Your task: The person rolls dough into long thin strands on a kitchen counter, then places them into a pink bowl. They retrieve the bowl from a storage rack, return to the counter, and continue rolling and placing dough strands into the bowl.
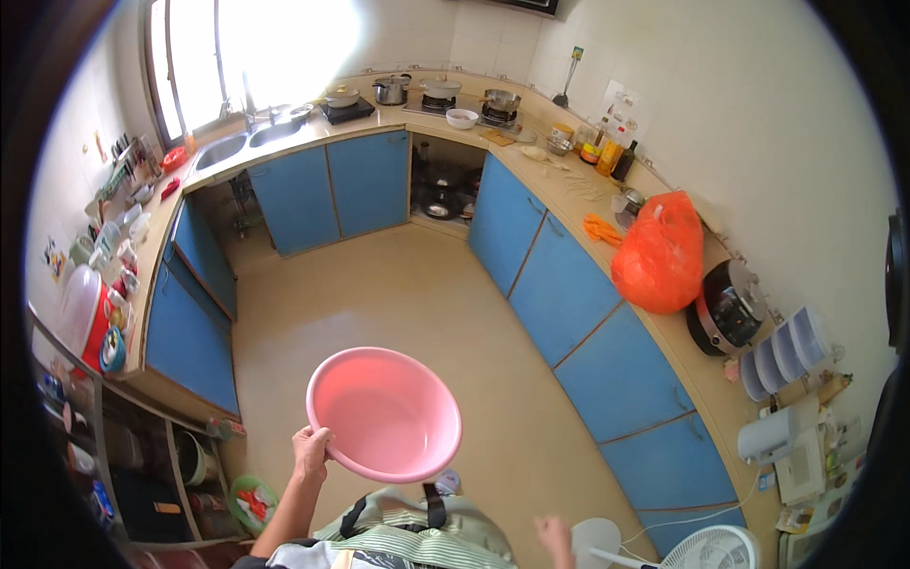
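My left hand [311, 448] grips the near-left rim of a pink basin [385, 413], fingers curled over its edge, holding it empty and tilted above the floor [417, 294] in front of me. My right hand [553, 537] hangs free at the near edge, holding nothing; how far it is spread I cannot tell. An orange bag [661, 254] sits on the right counter [569, 194].

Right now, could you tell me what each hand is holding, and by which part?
The left hand grips the round pink plastic basin by its lower-left rim; the right hand holds nothing.
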Demonstrator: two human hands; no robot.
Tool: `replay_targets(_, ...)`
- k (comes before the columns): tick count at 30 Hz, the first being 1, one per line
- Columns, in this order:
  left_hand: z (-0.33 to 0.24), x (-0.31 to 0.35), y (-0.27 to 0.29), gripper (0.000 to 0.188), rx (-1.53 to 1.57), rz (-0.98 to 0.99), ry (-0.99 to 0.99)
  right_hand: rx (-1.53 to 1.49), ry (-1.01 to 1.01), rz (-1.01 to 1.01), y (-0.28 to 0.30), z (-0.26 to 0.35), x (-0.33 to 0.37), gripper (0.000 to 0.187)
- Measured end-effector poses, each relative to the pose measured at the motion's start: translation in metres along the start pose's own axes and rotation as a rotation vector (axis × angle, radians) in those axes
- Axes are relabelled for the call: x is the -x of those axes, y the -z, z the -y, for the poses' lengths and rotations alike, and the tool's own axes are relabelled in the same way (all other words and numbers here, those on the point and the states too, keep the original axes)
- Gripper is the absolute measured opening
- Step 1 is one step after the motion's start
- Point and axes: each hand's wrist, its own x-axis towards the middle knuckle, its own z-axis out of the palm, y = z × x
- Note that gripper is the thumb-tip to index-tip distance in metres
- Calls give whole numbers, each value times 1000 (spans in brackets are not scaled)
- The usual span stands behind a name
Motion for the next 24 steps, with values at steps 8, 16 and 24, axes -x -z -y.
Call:
replay_targets(8,-50,-95,-61,6,240,-240,-176,-74,797,-267,217,321,-340,22)
replay_targets(16,-114,-294,-198,7,354,-163,-93,-459,724,-228,254,426,-511,11)
replay_targets(24,-241,-432,-433,11,179,173,-303,-808,59,-478,357,293,-661,19)
